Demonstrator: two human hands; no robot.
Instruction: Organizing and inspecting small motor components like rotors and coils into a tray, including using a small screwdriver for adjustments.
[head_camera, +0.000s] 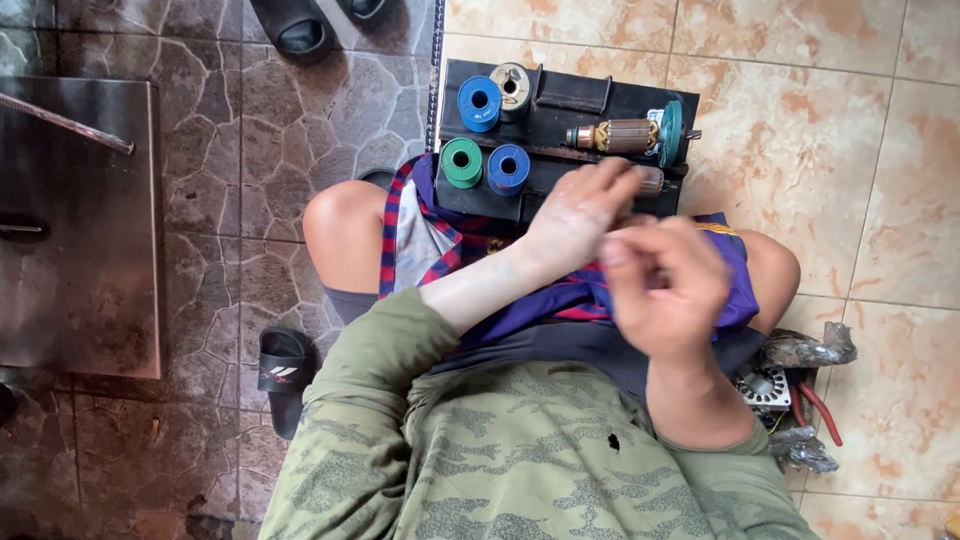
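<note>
I look down at my two hands over my lap. My left hand (580, 215) reaches across to the right with its fingers stretched out flat and loose, holding nothing I can see. Its fingertips lie right by a small motor part (650, 181) that peeks out at the edge of the black tray (590, 95). My right hand (665, 285) is curled in tight, close under the left one, but it is blurry and I cannot tell if it pinches something small. The tray sits in front of my knees on the floor. On it are two blue wire spools (480, 103) (508, 169), a green spool (461, 162) and a copper motor rotor (622, 136) lying on its side. I think the flat left hand could bump the rotor, and it is round, so it might roll off the tray onto the hard tiles (830, 150). If my right hand holds a tiny piece, it could slip into the folds of my shorts (560, 300) and get lost. The red pliers (822, 410) and more motor parts (765, 385) by my right hip are easy to knock with my elbow.
</note>
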